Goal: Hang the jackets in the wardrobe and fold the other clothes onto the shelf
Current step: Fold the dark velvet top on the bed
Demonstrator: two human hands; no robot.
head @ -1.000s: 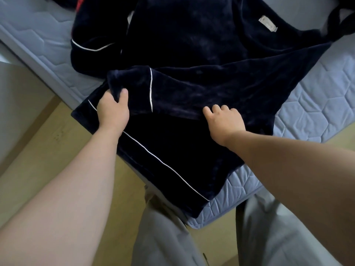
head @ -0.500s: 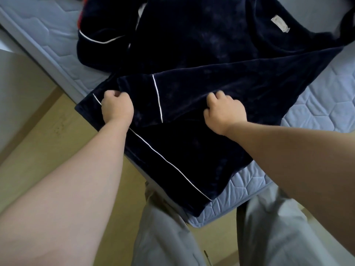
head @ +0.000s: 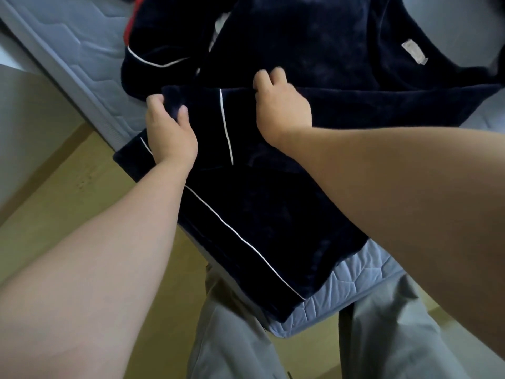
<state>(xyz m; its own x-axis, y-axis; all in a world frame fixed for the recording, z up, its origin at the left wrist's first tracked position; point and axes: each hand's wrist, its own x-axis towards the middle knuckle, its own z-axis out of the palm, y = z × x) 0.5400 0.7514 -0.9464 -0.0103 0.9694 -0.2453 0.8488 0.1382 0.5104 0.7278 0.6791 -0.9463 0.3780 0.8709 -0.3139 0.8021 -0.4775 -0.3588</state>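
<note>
- Navy top [head: 273, 214] lies spread on the mattress [head: 363, 269]. Its hem is over the near corner and its body runs off toward the far side.
- One sleeve [head: 341, 105] is laid across the body. Its long axis runs left-right, cuff at the left, near the mattress's left edge.
- Left hand [head: 170, 132]: fingers [head: 183, 112] clenched round the cuff end, thumb on top, cloth bunched in the grip.
- Right hand [head: 282, 105]: fingers [head: 262, 79] curled into the sleeve's far edge, just right of the white cuff piping [head: 226, 127]. It reads as a pinch, though there's some blur at the tips.
- Both hands are on the same sleeve, close together at the cuff end. The rest of the sleeve, out to the right, is unheld.
- Key relation: the body of the top lies beyond the fingers, away from the person, so I'd judge the sleeve gets folded away onto the back panel.
- The left hand is nearer the loose end, so it likely steers and the right sets the crease.
- Risk: the plush cloth could slip, and the hem overhanging the near corner could drag the lay askew.
- Folding is at an early stage. No shelf is in view.
</note>
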